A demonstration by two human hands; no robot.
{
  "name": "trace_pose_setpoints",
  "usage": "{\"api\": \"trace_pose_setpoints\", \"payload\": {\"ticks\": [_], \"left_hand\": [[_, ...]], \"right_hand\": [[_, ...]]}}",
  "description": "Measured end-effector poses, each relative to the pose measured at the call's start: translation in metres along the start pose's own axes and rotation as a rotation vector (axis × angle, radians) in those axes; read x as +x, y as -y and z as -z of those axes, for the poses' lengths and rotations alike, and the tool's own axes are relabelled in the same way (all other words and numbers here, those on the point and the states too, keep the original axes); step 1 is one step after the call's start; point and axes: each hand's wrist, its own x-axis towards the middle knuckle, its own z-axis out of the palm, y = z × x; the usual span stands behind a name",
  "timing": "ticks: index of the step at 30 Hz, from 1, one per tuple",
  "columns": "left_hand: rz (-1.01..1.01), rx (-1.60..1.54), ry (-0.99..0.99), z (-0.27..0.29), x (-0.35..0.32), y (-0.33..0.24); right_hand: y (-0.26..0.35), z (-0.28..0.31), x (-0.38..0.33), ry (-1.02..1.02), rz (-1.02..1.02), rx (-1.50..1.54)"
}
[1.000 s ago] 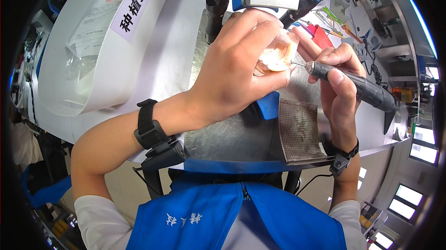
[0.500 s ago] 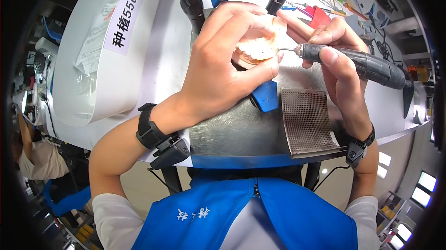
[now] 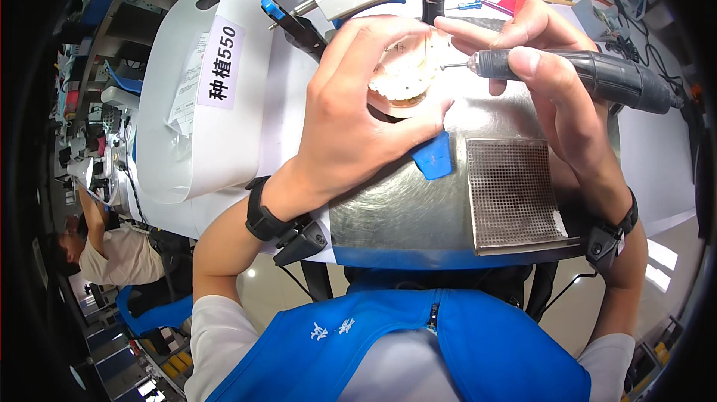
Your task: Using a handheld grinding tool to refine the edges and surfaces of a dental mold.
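The left hand (image 3: 358, 126) holds a dental cast (image 3: 403, 77) in a tight grip, its fingers hiding most of it. The right hand (image 3: 549, 66) clasps a rotary tool (image 3: 590, 77), bur tip at the cast; the tool's tail is cut off beyond the mesh (image 3: 515, 193).

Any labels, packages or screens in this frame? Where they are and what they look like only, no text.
White plastic tray: left of the left hand, on the bench, curved wall with a handle cut-out.
Label: on the tray's wall, pale lilac rectangle, dark print running sideways.
Paper slip: tucked in the tray beside the label, white with fine grey print.
Screens: none visible.
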Motion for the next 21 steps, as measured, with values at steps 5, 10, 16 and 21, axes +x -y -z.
{"api": "trace_pose_setpoints", "payload": {"ticks": [5,10,16,21], "left_hand": [[-0.110,0.268,0.034,0.001,0.005,0.006],[-0.109,0.170,0.071,0.011,0.011,0.006],[-0.134,0.070,0.131,0.020,0.014,-0.004],[-0.154,-0.189,0.136,0.012,0.016,-0.038]], "right_hand": [[-0.003,0.006,0.004,-0.044,0.023,-0.049],[0.003,0.010,0.003,-0.035,0.031,-0.045],[0.021,0.021,0.002,-0.031,0.039,0.081],[0.040,0.038,-0.013,0.113,0.129,0.021]]}}
